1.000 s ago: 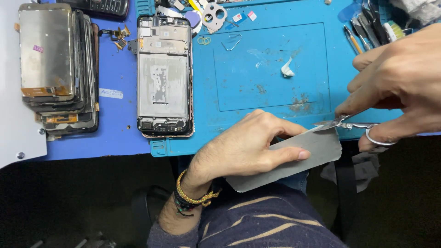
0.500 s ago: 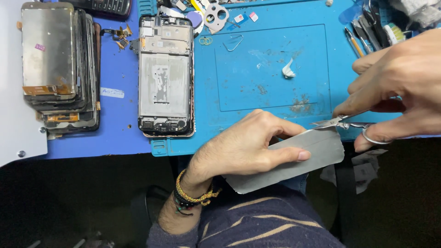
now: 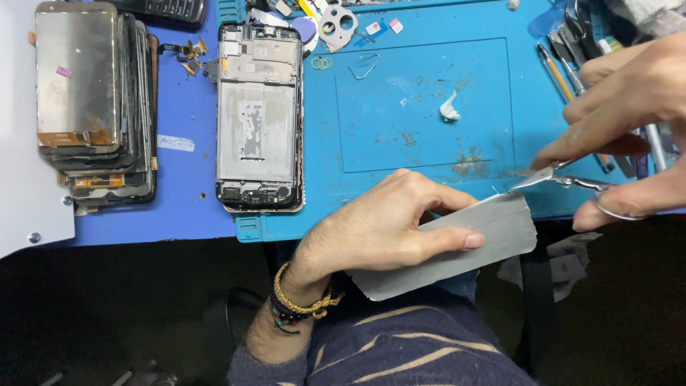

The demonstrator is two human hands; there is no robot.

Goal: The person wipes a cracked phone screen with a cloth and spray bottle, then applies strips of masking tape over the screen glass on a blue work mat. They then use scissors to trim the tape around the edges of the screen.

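My left hand (image 3: 382,229) grips a flat grey sheet (image 3: 493,236) by its long edge, holding it level just off the front edge of the blue work mat (image 3: 414,107). My right hand (image 3: 629,107) holds small metal scissors (image 3: 554,177) with fingers in the loops. The blades meet the sheet's upper right edge, and a thin cut line runs along that edge.
An opened phone frame (image 3: 259,118) lies on the mat's left side. A stack of old phone screens (image 3: 89,100) sits at far left. A scrap of white paper (image 3: 449,109), small parts (image 3: 336,21) and hand tools (image 3: 572,50) lie along the back and right.
The sheet has slid a little to the right under the scissors, and the blades have moved further along its upper edge. My left hand keeps the same hold.
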